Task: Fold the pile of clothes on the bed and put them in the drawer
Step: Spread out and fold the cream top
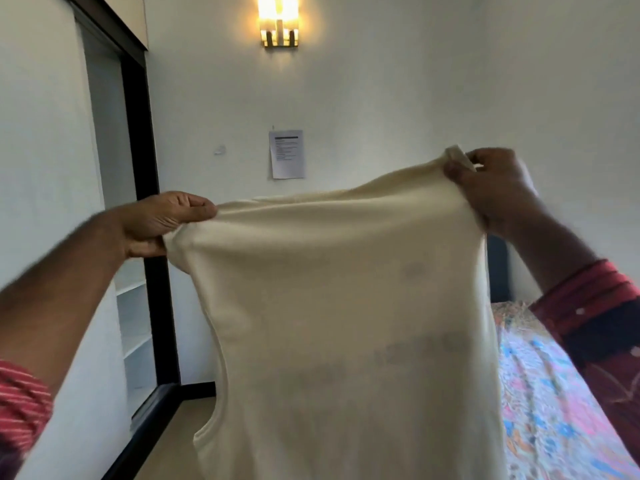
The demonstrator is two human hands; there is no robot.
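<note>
The cream garment (346,323) fills most of my view, held up in the air and spread flat toward me. It blocks nearly everything behind it. Its lower edge runs off the bottom of the frame, so I cannot see how long it is. Faint grey marks show through the cloth near the centre and toward 5 o'clock, but they are too blurred for me to read. I cannot tell whether this is its front or back.

The bed (540,393) shows only as a strip of flowered cover at 4 o'clock, cut off by the garment on one side and by my right sleeve (595,320) on the other. I see no pile and no drawer from here.

At 9 o'clock an open wardrobe (133,327) with a dark frame shows pale shelves; its lower part is partly hidden by my left arm.

My left hand (162,220), at 9 o'clock, grips the garment's upper left corner, thumb on top and fingers curled under the bunched cloth. My right hand (491,181), at 2 o'clock and higher, pinches the upper right corner narrowly between thumb and fingertips, with a small white tag (459,155) sticking up beside the thumb. The top edge sags a little between the two hands.

On the wall at 12 o'clock, a lit lamp (278,22) hangs above a printed sheet (286,154), its text too small to read.
</note>
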